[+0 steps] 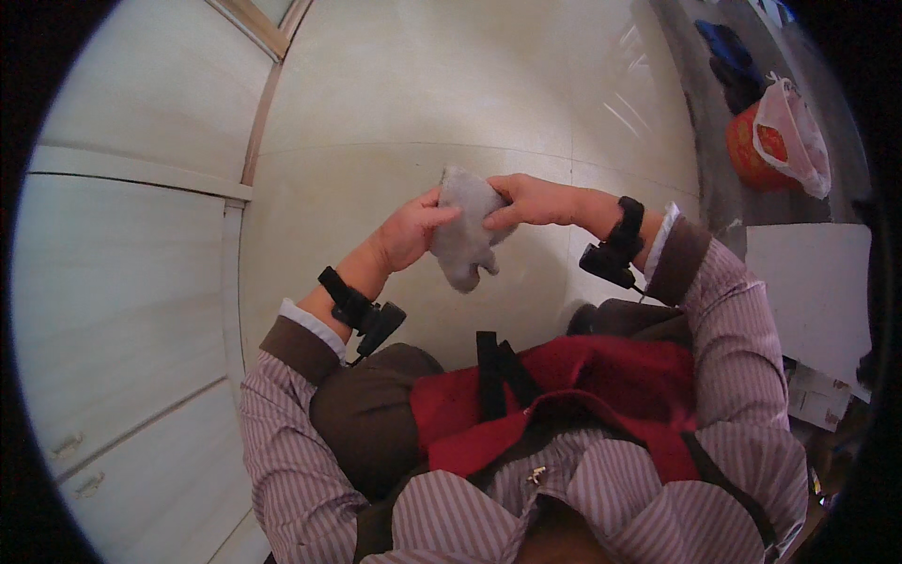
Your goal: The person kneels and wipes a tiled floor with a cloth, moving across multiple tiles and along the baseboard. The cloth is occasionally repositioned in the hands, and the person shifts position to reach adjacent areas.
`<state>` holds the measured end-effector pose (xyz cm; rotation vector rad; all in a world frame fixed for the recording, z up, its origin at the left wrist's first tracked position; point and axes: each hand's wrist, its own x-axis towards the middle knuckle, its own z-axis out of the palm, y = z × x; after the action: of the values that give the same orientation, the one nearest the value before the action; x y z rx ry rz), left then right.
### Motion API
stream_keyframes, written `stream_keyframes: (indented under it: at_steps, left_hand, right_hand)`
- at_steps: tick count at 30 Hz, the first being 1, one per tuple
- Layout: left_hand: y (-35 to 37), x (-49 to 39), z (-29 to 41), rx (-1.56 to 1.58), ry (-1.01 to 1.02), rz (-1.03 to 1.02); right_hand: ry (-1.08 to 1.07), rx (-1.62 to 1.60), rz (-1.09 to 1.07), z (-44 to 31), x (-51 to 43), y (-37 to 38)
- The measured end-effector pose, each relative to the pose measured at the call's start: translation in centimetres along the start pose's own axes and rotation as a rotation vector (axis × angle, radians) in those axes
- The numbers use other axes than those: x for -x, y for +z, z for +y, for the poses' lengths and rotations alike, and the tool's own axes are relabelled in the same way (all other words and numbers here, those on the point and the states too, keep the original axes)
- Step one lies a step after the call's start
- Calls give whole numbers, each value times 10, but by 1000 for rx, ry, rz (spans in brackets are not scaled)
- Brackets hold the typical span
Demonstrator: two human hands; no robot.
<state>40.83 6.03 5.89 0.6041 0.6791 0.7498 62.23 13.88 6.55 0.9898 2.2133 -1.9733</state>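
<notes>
A grey cloth (463,225), folded or bunched, hangs between my two hands above the pale tiled floor (338,176). My left hand (414,229) grips its left side, with the thumb lying on the front of the fabric. On the opposite side, my right hand (532,202) pinches the upper right edge between thumb and fingers. The lower end of the cloth droops loose in a curled fold. Each wrist carries a black strap with a small device. A red apron (620,374) covers my lap.
Pale cabinet doors (127,282) line the left side. At the right stand a red bucket (747,151) with a whitish plastic bag (796,134) over its rim, a dark blue item (729,49) and a white board or box top (810,296).
</notes>
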Motion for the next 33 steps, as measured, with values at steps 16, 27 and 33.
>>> stream_keyframes:
  at_steps: [16,27,33]
  left_hand:
    - [-59,4,-35,-386,-210,467]
    - [-83,15,-29,-386,-265,674]
    - [-97,23,-36,-489,-369,698]
  right_hand:
    - [313,-89,130,28,108,-82]
    - [409,2,1334,153,318,-108]
    - [560,-121,1293,268,296,-29]
